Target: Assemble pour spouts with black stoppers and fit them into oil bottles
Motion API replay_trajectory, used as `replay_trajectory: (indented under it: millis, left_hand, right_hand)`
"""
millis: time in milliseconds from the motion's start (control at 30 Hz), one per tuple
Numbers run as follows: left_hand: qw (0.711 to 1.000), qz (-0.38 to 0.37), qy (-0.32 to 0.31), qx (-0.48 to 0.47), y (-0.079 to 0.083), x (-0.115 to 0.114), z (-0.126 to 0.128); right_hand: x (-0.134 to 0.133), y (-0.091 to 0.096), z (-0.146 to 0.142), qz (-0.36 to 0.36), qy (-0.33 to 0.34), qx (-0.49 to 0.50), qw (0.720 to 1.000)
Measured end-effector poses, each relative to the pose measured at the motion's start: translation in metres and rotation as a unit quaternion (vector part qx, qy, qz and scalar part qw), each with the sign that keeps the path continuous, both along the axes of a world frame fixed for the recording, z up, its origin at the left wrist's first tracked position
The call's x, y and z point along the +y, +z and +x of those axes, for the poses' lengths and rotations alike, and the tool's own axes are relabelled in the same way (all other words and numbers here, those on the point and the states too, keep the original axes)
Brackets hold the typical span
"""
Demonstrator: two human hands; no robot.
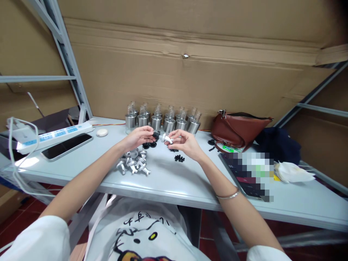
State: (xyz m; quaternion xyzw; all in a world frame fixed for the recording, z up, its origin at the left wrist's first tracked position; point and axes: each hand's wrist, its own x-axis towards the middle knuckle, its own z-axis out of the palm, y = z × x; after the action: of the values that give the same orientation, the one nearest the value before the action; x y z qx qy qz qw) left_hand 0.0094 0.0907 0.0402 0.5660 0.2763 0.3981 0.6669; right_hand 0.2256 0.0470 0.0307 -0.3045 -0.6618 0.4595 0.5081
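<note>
Here above the counter [163,185], the left hand [141,136] pinches a black piece [156,134] while the right hand [185,142], fingers curled in, grips a silvery nozzle-like part [165,138], and the two pieces sit just apart, not joined! Loose silvery parts [133,161] lie heaped near the left forearm, small black bits [179,158] cluster below the right hand, and behind stand the bottles [156,121], their clear necks bare; nothing finished shows, so plenty looks left. The gripped part is pale and glossy, with a rounded head; the black piece looks dark and stubby, its finer detail too small to tell.
</note>
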Motion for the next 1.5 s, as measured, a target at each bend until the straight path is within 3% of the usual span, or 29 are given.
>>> replay_trajectory:
  millis: [233,833,1500]
  left_hand:
    - [0.999,-0.006,-0.040,-0.011,-0.002,0.000,-0.002]
    - [0.997,0.013,-0.066,0.026,-0.007,0.002,-0.005]
    - [0.998,-0.044,-0.047,-0.008,-0.013,0.000,0.003]
  right_hand:
    - [-0.003,0.002,-0.002,-0.002,0.015,0.012,1.000]
    - [-0.007,0.007,0.003,-0.045,0.068,-0.003,0.997]
    - [-0.006,0.002,-0.003,-0.044,0.040,0.013,0.998]
